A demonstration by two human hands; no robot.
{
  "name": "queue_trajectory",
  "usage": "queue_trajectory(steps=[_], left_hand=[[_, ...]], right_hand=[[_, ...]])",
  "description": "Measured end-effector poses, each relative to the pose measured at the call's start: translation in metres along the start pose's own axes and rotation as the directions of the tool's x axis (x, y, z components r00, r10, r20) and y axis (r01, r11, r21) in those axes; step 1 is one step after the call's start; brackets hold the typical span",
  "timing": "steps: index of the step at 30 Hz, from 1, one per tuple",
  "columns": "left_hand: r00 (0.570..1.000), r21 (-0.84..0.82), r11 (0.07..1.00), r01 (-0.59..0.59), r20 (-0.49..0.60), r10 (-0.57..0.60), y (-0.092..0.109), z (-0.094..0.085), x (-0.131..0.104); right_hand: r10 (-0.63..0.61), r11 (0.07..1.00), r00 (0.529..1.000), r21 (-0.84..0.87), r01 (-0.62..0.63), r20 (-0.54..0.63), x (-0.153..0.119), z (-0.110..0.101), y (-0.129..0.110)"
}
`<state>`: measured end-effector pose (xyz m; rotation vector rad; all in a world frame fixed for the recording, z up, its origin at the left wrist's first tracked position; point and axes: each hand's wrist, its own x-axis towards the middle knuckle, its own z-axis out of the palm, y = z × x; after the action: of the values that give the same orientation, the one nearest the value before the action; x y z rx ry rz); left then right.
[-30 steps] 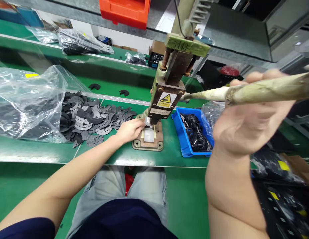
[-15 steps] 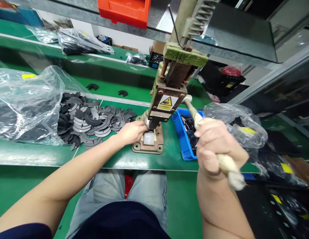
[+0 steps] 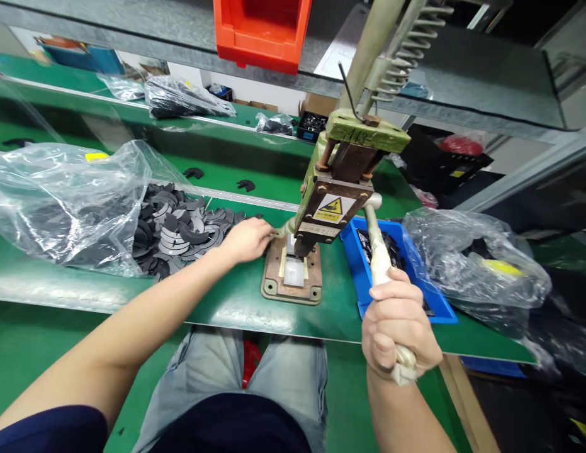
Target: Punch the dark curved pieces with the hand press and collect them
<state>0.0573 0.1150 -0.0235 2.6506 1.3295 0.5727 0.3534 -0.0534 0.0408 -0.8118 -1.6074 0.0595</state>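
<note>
My right hand [image 3: 400, 321] is wrapped round the cloth-wrapped lever [image 3: 378, 251] of the green and brown hand press [image 3: 337, 176]. My left hand [image 3: 249, 240] is beside the left edge of the press base [image 3: 293, 292], its fingers closed together; something small and dark shows at its fingertips, too hidden to name. A pale block [image 3: 294, 273] lies on the base, under the press's dark ram [image 3: 306, 244]. Left of the hand, a pile of dark curved pieces [image 3: 179, 229] spills from a clear plastic bag [image 3: 70, 207].
A blue tray [image 3: 356, 277] with black parts stands right of the press, beside another plastic bag [image 3: 481, 264]. Two dark curved pieces [image 3: 246, 185] lie beyond the table ledge. An orange bin [image 3: 262, 38] hangs from the shelf above.
My left hand has moved left, away from under the ram to beside the base. My right hand has brought the lever's end lower and closer to me. The view has shifted slightly.
</note>
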Motion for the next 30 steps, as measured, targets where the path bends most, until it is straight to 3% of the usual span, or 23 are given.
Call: queue_trajectory(steps=[2, 5, 8, 14, 20, 24, 30], left_hand=[[0.992, 0.074, 0.99, 0.123, 0.02, -0.125, -0.027, -0.007, 0.012], [0.952, 0.145, 0.964, 0.222, 0.183, -0.247, -0.054, -0.008, 0.028], [0.925, 0.169, 0.96, 0.223, 0.273, -0.263, -0.06, -0.001, 0.038], [0.919, 0.083, 0.967, 0.242, 0.301, -0.256, -0.062, 0.005, 0.04], [0.94, -0.146, 0.963, 0.227, 0.29, -0.178, -0.069, -0.01, 0.026], [0.96, -0.198, 0.962, 0.187, 0.245, -0.136, -0.066, -0.019, 0.014], [1.0, -0.248, 0.969, -0.013, -0.029, 0.006, -0.051, -0.019, -0.035]], right_hand=[[-0.082, 0.997, 0.992, 0.001, 0.083, -0.099, 0.0, 0.003, -0.002], [-0.063, 0.998, 0.989, 0.007, 0.064, -0.134, 0.001, 0.007, -0.004], [-0.055, 0.998, 0.989, 0.001, 0.056, -0.137, 0.001, 0.009, -0.004], [-0.056, 0.998, 0.987, -0.002, 0.057, -0.149, 0.001, 0.01, -0.004], [-0.084, 0.996, 0.983, 0.021, 0.089, -0.165, 0.002, 0.013, -0.004], [-0.074, 0.996, 0.982, 0.042, 0.082, -0.175, 0.003, 0.014, -0.006], [-0.102, 0.991, 0.985, 0.074, 0.113, -0.139, 0.004, 0.013, -0.006]])
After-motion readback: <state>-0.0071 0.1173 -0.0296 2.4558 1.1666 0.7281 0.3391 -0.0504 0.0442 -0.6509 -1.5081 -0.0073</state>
